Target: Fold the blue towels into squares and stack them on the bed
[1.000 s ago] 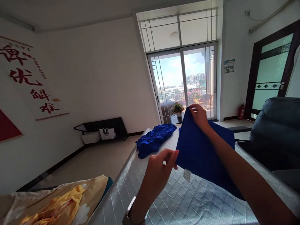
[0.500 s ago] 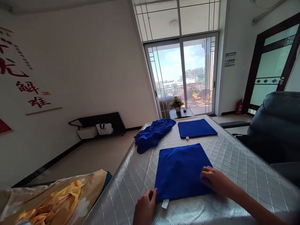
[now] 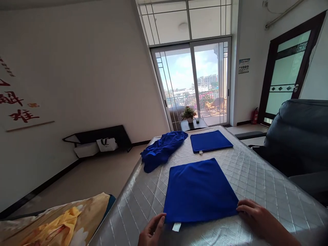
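A flat, square blue cushion cover [image 3: 200,191] lies on the quilted silver mattress [image 3: 251,184] in front of me, a white label [image 3: 176,227] sticking out from its near edge. My left hand [image 3: 152,230] pinches the near left corner between thumb and fingers. At the near right corner, my right hand [image 3: 256,215] has its fingers closed on the fabric's edge. Farther back lies a second flat blue cover [image 3: 211,141] with a small tag. Left of that one, a crumpled blue cloth [image 3: 164,150] rests near the mattress edge.
A bed with floral bedding and a yellow cloth [image 3: 60,225] stands at the lower left. To the right is a dark leather armchair [image 3: 302,136]. Beyond the mattress stands a small table with a potted plant [image 3: 189,114]. A low black bench [image 3: 102,135] lines the left wall.
My right hand has moved from the cover's right side to its near right corner. The fabric there now lies flatter. My left hand stays at the left corner; the view has shifted slightly right.
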Action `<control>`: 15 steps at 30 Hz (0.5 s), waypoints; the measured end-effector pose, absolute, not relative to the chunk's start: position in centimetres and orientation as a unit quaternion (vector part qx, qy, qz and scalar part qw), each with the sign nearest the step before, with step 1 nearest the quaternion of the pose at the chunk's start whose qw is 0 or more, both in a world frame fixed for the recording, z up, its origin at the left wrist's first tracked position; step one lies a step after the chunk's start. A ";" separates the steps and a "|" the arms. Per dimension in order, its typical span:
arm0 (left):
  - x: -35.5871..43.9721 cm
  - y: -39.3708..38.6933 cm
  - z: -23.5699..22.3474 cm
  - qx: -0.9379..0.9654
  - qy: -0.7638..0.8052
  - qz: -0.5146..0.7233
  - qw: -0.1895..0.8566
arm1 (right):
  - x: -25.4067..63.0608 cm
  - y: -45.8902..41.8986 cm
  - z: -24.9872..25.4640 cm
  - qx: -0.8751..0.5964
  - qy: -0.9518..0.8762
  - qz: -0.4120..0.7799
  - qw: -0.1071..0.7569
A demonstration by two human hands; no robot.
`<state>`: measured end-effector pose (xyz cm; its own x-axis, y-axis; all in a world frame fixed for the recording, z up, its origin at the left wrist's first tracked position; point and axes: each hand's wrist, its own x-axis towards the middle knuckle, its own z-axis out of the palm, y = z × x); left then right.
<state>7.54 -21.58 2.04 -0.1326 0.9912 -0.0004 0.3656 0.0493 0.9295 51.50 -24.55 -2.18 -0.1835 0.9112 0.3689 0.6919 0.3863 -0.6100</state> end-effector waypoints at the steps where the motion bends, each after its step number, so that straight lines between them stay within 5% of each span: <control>1: 7.4 -21.6 2.1 0.533 0.622 0.433 0.377 | 51.4 -24.5 -2.0 -0.531 -0.756 0.149 0.352; 5: 7.6 -21.8 2.1 0.541 0.596 0.451 0.385 | 51.1 -24.4 -1.0 -0.529 -0.757 0.145 0.356; 15: 7.4 -22.0 6.1 0.686 0.585 0.431 0.046 | 53.1 -24.8 3.9 -0.463 -0.766 0.035 0.444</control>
